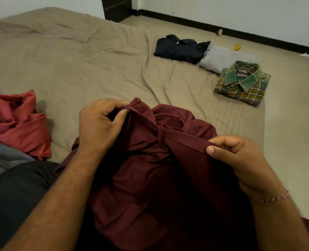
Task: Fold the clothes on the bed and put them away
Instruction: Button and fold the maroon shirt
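A dark maroon shirt [150, 160] hangs bunched between my two hands, low in the middle of the view. My left hand [99, 124] pinches its edge near the collar. My right hand [240, 158] pinches another hem edge on the right. At the far right of the bed [68, 60] lie three folded garments side by side: a black shirt [181, 48], a grey garment [220, 59] and a green plaid shirt [242, 84]. A crumpled red shirt [17, 122] lies unfolded at the left edge.
A grey cloth [3, 158] and a dark one [14, 196] lie at the lower left. The tan bedsheet is wrinkled. Beyond the bed's right edge is the floor [295, 105], with a few small items near the dark skirting. A dark door [116, 8] stands at the back.
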`<state>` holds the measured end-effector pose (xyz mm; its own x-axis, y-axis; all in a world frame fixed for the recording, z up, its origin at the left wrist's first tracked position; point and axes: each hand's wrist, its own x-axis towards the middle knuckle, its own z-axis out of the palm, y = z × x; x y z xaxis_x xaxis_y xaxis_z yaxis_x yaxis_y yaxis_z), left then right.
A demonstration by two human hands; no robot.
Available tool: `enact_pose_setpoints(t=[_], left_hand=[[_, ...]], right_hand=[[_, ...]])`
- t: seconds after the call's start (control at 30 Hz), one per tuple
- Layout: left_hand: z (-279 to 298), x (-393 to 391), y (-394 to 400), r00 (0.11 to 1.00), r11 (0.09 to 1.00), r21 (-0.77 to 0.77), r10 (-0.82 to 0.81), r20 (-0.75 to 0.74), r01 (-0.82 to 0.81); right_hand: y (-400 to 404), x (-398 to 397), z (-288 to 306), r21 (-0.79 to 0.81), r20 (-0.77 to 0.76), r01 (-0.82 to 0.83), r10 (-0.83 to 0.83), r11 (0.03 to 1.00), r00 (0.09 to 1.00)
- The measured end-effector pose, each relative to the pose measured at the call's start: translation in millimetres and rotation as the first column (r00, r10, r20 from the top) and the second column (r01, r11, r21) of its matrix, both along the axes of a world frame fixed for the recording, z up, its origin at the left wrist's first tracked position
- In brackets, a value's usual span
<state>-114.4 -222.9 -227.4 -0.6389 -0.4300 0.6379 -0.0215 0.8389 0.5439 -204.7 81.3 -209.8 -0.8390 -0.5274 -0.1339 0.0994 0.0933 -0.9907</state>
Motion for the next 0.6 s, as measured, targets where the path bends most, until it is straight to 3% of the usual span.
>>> enact_pose_setpoints(t=[0.23, 0.43, 0.6], left_hand=[[13, 11, 50, 0.944, 0.957, -0.191, -0.258, -0.205, 0.220], [22, 19, 69, 0.887, 0.945, -0.200, -0.314, -0.338, 0.258], [23, 27, 70, 0.860, 0.925, -0.199, -0.376, -0.346, 0.324]], right_hand=[[-26, 31, 36, -0.097, 0.087, 0.043, -0.034, 0.994, 0.996], [-35, 49, 54, -0.169, 0.154, 0.098, -0.072, 0.981, 0.985], [-46, 57, 59, -0.166, 0.112, 0.100, -0.082, 0.981, 0.990]])
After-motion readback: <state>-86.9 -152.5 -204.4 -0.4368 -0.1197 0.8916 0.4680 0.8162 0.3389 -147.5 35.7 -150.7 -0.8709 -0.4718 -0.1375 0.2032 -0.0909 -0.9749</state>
